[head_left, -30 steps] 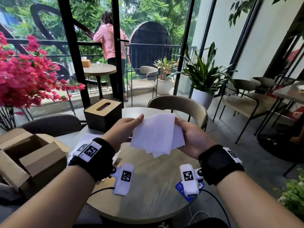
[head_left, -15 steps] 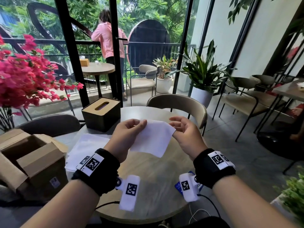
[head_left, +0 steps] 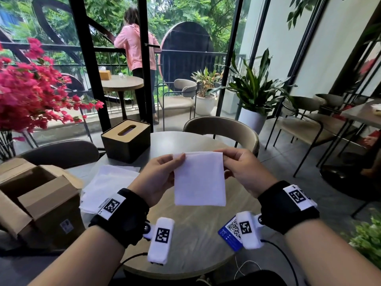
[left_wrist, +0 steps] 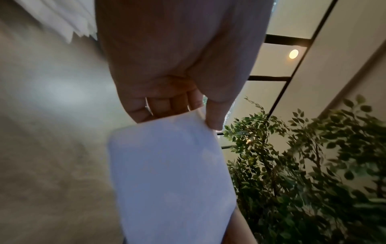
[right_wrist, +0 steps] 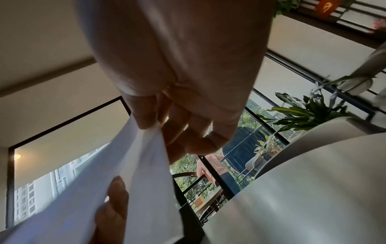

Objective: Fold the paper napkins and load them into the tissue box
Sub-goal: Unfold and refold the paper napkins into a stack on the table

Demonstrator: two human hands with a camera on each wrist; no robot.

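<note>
A folded white napkin hangs as a neat square above the round table. My left hand pinches its top left corner, and my right hand pinches the top right corner. In the left wrist view the thumb and fingers nip the napkin at its edge. The right wrist view shows the napkin with its layers pinched under the thumb. A dark tissue box with a slotted wooden lid stands on the far left of the table. A stack of flat napkins lies left of my left wrist.
An open cardboard box stands at the left. A blue QR card lies near the table's front edge. A beige chair faces me across the table, pink flowers rise at the left, and a person in pink stands outside.
The loosely held napkin has been brought into a tidy folded square. Both hands have shifted to its top corners and lowered it a little toward me.
</note>
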